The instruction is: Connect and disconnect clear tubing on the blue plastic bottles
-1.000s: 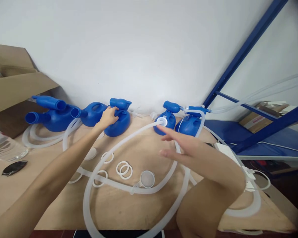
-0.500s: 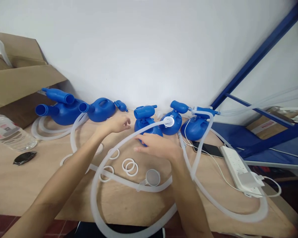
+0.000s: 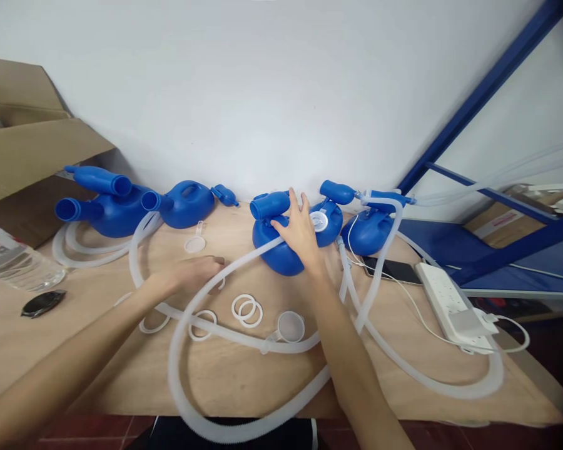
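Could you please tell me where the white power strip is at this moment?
In the head view, the white power strip lies on the right side of the table, just to the right of the dark phone.

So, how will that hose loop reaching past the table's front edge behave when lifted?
The hose is probably bendable but springy: it holds wide curves without visible kinks. Its translucent wall suggests it's fairly light. With the loop overhanging the table, it may sag or slide forward.
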Motion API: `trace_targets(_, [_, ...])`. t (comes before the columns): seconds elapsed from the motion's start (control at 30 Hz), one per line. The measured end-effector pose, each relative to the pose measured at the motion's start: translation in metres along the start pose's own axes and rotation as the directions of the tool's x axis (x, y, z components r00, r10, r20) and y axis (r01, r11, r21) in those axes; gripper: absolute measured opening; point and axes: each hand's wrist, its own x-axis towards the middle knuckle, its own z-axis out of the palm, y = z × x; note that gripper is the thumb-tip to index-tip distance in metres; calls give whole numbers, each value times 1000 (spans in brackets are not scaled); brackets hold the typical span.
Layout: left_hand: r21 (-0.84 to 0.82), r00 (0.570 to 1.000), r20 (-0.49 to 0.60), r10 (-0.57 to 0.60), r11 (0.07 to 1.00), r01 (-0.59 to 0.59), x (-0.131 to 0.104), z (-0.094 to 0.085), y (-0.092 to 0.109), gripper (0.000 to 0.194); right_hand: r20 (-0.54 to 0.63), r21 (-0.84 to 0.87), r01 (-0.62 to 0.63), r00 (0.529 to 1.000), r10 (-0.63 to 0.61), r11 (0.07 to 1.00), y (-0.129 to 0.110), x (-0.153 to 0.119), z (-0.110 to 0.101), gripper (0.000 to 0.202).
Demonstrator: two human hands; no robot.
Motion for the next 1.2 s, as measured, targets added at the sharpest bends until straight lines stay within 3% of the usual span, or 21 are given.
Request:
trace_targets(0.07, [6, 999, -6, 46, 999, -46, 11, -16, -14, 29, 60, -56, -24, 998, 27, 998, 1, -2, -9, 105])
trace_targets(0.13, [15, 981, -195, 17, 1000, -14, 24, -35, -24, 39, 146, -151, -32, 988, 54, 988, 0, -7, -21, 115])
trace_targets(0.17, [-22, 945, -328, 1, 1000, -8, 31, -43, -25, 43, 193, -194, -30, 979, 68, 980, 0, -8, -27, 118])
trace_targets(0.27, [-258, 749, -657, -86, 959, -117, 55, -57, -17, 53, 278, -275, -39, 953, 118, 961, -1, -11, -38, 114])
trace_targets(0.3, [-328, 697, -707, -121, 929, -172, 64, -58, -11, 53, 285, -298, -43, 949, 132, 954, -1, -11, -39, 110])
trace_targets(0.37, [-431, 655, -735, -176, 867, -251, 82, -55, 2, 52, 286, -351, -49, 945, 157, 935, -1, -10, -38, 101])
trace_targets(0.47, [-542, 651, -719, -246, 785, -302, 101, -45, 15, 49, 293, -406, -31, 942, 163, 913, 0, -8, -32, 79])
trace_targets(0.6, [-626, 624, -710, -326, 698, -347, 109, -40, 18, 49, 334, -381, 50, 939, 86, 923, 3, -5, -28, 50])
trace_targets(0.73, [-655, 655, -683, -324, 668, -353, 105, -44, 12, 56, 349, -357, 106, 937, 27, 928, 4, -4, -28, 54])
trace_targets(0.87, [-614, 700, -676, -232, 702, -360, 95, -51, 3, 60, 414, -274, 165, 910, -39, 947, -1, -5, -30, 51])
trace_targets(1.0, [-505, 676, -723, -142, 776, -377, 85, -56, -5, 56, 563, -138, 198, 822, -88, 971, -10, -10, -36, 38])
trace_targets(1.1, [-539, 718, -688, -105, 736, -410, 83, -57, -11, 56, 670, -110, 209, 737, -82, 972, -15, -15, -43, 42])
trace_targets(1.2, [-623, 765, -637, -95, 648, -438, 84, -56, -17, 54, 735, -118, 202, 677, -51, 972, -16, -23, -54, 60])
